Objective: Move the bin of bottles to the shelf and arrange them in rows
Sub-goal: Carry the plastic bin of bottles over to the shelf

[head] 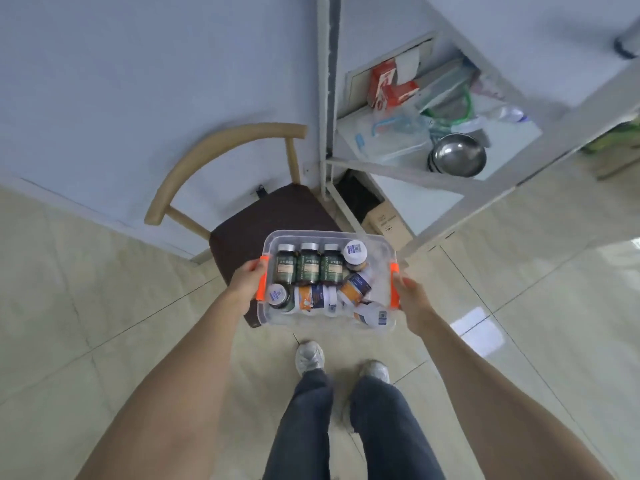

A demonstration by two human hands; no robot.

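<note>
I hold a clear plastic bin (pixel 379 252) with orange side latches in front of me, above the front of a chair. My left hand (pixel 248 277) grips its left end and my right hand (pixel 410 294) grips its right end. Inside lie three dark green bottles (pixel 308 265) side by side along the far wall, and several white and orange bottles (pixel 353 289) lie jumbled nearer to me. The white metal shelf (pixel 408 173) stands to the upper right, beyond the bin.
A wooden chair with a dark seat (pixel 249 220) stands under the bin, against the wall. The shelf level holds a steel bowl (pixel 457 155), red boxes (pixel 388 84) and plastic bags. A cardboard box (pixel 389 225) sits on the floor under it. My feet stand on pale tiles.
</note>
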